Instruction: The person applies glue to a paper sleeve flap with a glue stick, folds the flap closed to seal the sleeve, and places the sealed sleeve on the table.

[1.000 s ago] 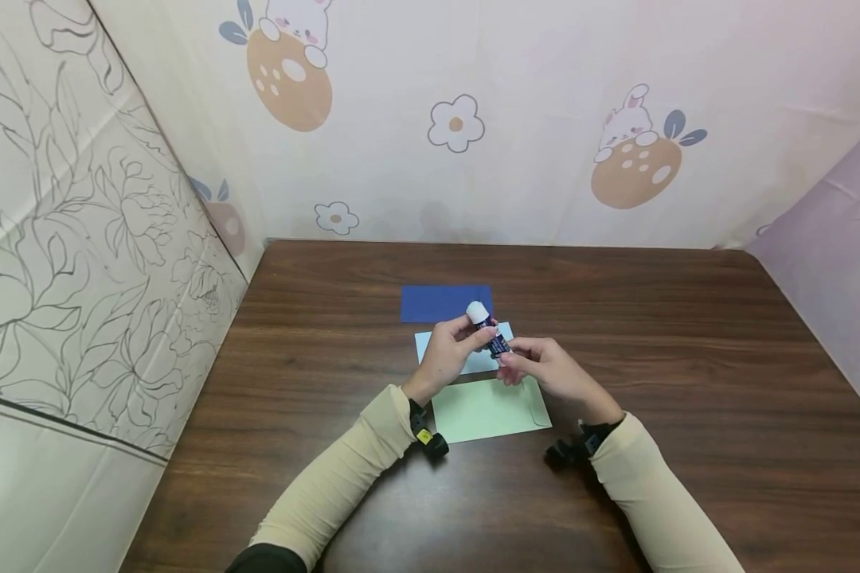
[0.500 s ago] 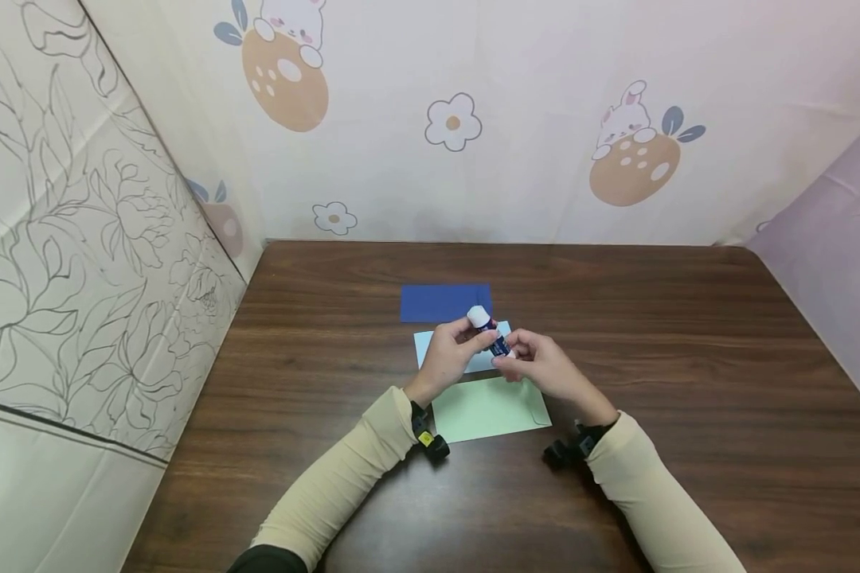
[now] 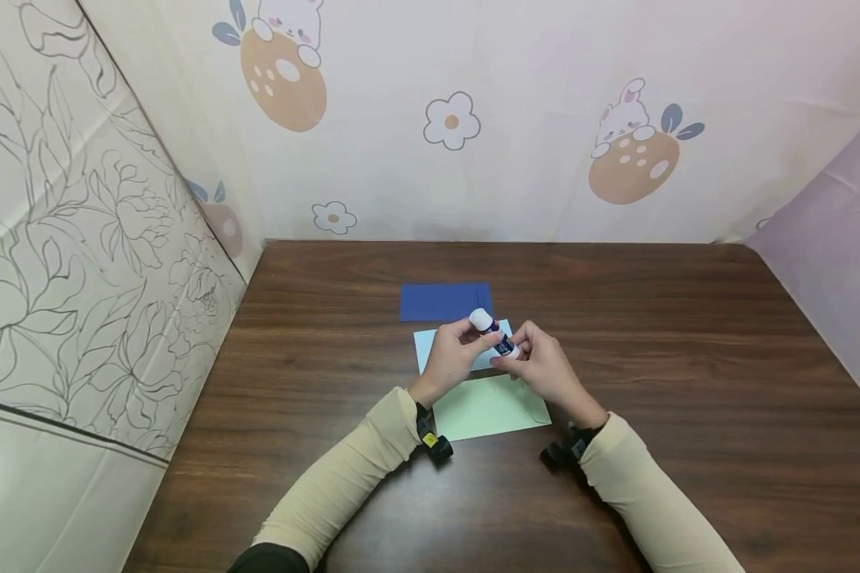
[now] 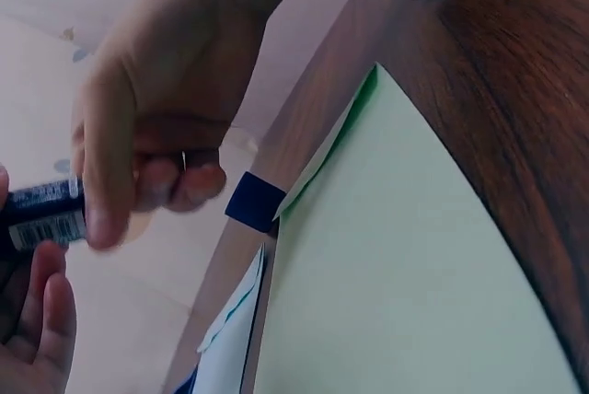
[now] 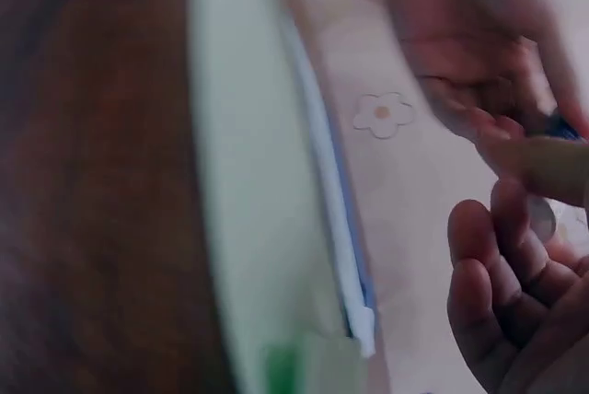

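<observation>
A glue stick [image 3: 505, 346] with a dark blue body and white ends is held tilted above the envelopes. My left hand [image 3: 453, 358] grips its body between thumb and fingers, the white cap pointing up and away to the left. At the lower white end, my right hand [image 3: 545, 370] pinches the stick with thumb and curled fingers. A barcode label shows on the glue stick [image 4: 44, 214] in the left wrist view. Beneath the hands lies a light green envelope [image 3: 486, 412]. A light blue envelope [image 3: 427, 342], partly hidden by my left hand, lies beyond it.
Furthest back lies a dark blue envelope [image 3: 437, 302], in line with the other two. All rest on a dark wooden table [image 3: 659, 318]. A patterned wall covering [image 3: 523, 191] rises behind the table's back edge.
The right hand has turned at the lower end of the glue stick, its wrist shifting slightly left. The glue stick has moved a little right and down, still in the left hand.
</observation>
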`<act>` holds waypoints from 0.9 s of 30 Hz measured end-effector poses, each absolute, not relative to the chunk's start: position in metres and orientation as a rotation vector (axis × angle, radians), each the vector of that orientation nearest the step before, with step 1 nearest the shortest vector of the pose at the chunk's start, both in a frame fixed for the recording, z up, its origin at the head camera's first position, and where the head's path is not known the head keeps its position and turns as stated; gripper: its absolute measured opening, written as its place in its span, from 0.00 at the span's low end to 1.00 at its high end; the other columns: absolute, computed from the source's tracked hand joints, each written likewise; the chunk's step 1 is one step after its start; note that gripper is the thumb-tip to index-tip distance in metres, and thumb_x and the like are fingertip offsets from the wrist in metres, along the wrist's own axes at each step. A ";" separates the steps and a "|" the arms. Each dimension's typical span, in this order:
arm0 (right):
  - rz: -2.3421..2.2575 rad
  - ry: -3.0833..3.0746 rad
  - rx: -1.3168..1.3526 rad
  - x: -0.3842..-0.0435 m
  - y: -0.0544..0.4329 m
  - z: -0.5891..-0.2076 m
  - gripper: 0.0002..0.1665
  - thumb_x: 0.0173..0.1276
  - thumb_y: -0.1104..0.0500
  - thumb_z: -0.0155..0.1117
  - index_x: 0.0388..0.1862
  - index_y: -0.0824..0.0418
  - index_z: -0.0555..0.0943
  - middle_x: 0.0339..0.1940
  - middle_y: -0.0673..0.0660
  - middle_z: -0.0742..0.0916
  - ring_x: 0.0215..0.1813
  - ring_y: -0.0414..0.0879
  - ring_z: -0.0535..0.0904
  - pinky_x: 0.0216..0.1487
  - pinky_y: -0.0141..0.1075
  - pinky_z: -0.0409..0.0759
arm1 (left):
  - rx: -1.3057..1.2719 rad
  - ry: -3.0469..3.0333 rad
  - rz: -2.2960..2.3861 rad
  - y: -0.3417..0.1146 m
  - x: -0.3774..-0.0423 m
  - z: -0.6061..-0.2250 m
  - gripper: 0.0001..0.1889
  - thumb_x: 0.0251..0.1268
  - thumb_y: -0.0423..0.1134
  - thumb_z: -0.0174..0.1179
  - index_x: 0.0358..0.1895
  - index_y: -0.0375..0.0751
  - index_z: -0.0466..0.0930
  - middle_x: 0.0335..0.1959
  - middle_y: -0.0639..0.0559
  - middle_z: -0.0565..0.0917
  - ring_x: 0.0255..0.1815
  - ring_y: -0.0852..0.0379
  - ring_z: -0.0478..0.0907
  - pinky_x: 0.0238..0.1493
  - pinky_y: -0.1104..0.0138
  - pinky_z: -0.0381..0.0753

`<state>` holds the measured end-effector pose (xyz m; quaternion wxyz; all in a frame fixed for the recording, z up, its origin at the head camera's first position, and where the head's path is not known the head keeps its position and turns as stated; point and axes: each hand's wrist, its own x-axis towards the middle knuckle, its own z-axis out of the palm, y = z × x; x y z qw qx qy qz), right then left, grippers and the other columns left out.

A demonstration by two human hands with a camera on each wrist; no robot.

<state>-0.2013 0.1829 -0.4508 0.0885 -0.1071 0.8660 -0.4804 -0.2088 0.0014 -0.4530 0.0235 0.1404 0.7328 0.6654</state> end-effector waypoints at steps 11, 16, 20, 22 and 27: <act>-1.432 2.162 -0.597 -0.205 0.195 -0.447 0.21 0.77 0.56 0.53 0.50 0.76 0.76 0.31 0.62 0.86 0.31 0.53 0.83 0.37 0.46 0.85 | 0.383 2.220 2.079 -0.002 -0.206 -0.458 0.14 0.66 0.43 0.63 0.44 0.34 0.84 0.35 0.38 0.87 0.33 0.56 0.82 0.41 0.56 0.82; -1.480 2.170 -0.526 -0.205 0.195 -0.446 0.21 0.74 0.55 0.57 0.48 0.76 0.77 0.27 0.56 0.85 0.29 0.48 0.82 0.38 0.48 0.85 | 0.376 2.195 2.091 -0.004 -0.207 -0.454 0.14 0.67 0.42 0.62 0.46 0.32 0.84 0.37 0.35 0.87 0.33 0.63 0.81 0.41 0.65 0.82; -1.461 2.372 -0.393 -0.203 0.187 -0.448 0.17 0.66 0.57 0.68 0.39 0.70 0.76 0.20 0.52 0.82 0.24 0.44 0.80 0.26 0.38 0.79 | 0.388 2.211 2.079 -0.003 -0.206 -0.453 0.13 0.66 0.40 0.63 0.46 0.33 0.84 0.37 0.36 0.87 0.34 0.60 0.81 0.39 0.68 0.81; -1.463 2.460 -0.340 -0.203 0.182 -0.450 0.18 0.61 0.57 0.72 0.35 0.67 0.72 0.19 0.52 0.81 0.22 0.46 0.79 0.20 0.34 0.72 | 0.419 2.225 2.069 -0.002 -0.205 -0.453 0.13 0.66 0.40 0.63 0.46 0.33 0.84 0.37 0.37 0.87 0.35 0.58 0.82 0.39 0.65 0.82; -1.503 2.472 -0.332 -0.203 0.177 -0.451 0.19 0.61 0.56 0.72 0.33 0.66 0.71 0.20 0.53 0.82 0.22 0.45 0.80 0.21 0.34 0.74 | 0.454 2.233 2.068 -0.001 -0.205 -0.453 0.14 0.66 0.42 0.63 0.45 0.34 0.84 0.35 0.38 0.87 0.36 0.52 0.84 0.38 0.57 0.83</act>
